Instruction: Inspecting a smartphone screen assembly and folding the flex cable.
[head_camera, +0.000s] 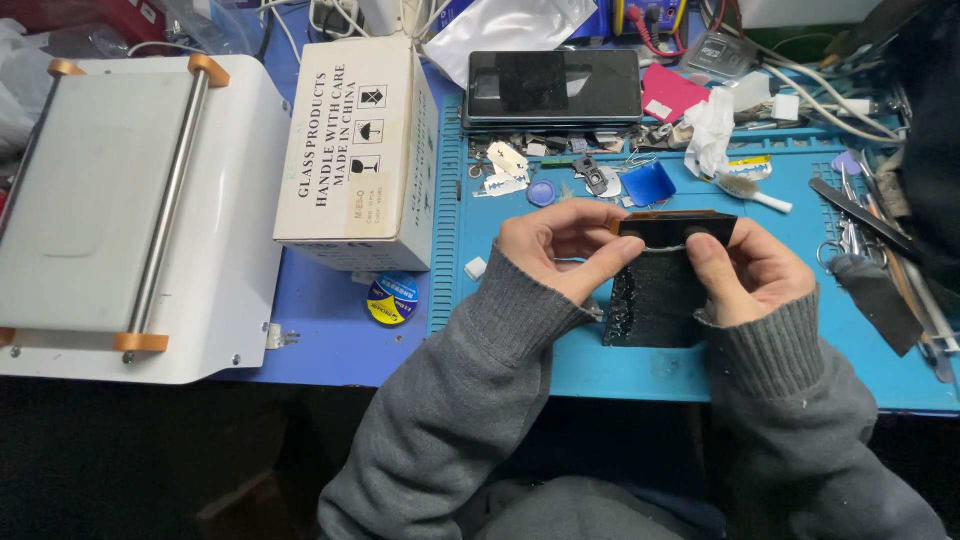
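Your left hand (560, 245) and right hand (745, 270) both pinch the black phone panel (660, 290), its long axis running from your fingertips toward you.

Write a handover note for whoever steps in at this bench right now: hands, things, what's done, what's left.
Left hand: grips the left end of the black phone part, thumb across its front.
Right hand: grips the right end, thumb on the top edge.
The part is held upright over the blue mat, its lower face crumpled and glossy.
A dark phone lies at the mat's far edge; the brush and tweezers sit to the right.
Done or left: cannot tell from this view.
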